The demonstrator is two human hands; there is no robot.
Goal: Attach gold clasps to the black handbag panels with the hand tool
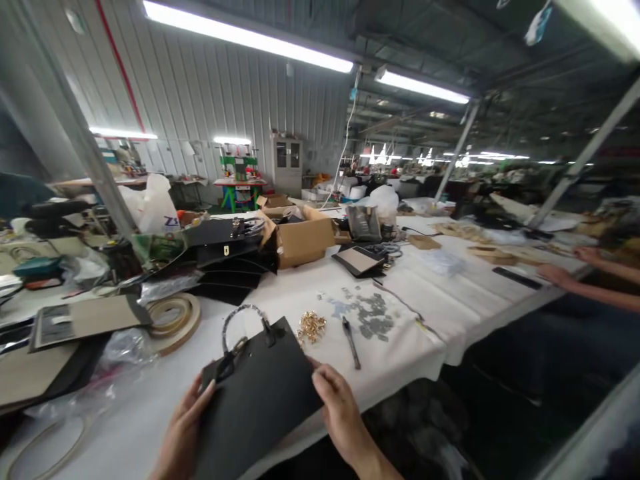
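Between my two hands is a black handbag panel [260, 400], tilted over the table's front edge. A wrapped handle [245, 311] arches from its upper edge. My left hand [186, 427] grips the panel's left side, thumb on the front face. Closed on the right edge is my right hand [340, 410], its fingers curled. Just beyond the panel lies a pile of small gold-coloured metal pieces [312, 327]. A dark pen-like tool [351, 343] rests beside it, and scattered flat grey pieces [373, 315] spread to the right.
A cardboard box [305, 239] stands at the back, beside stacked black panels [230, 277]. Rolls of tan strip [173, 320] and clear plastic [125, 350] lie left. Another black piece with a beige face [359, 260] is behind. At right, a co-worker's hands [555, 273] rest near the table's edge.
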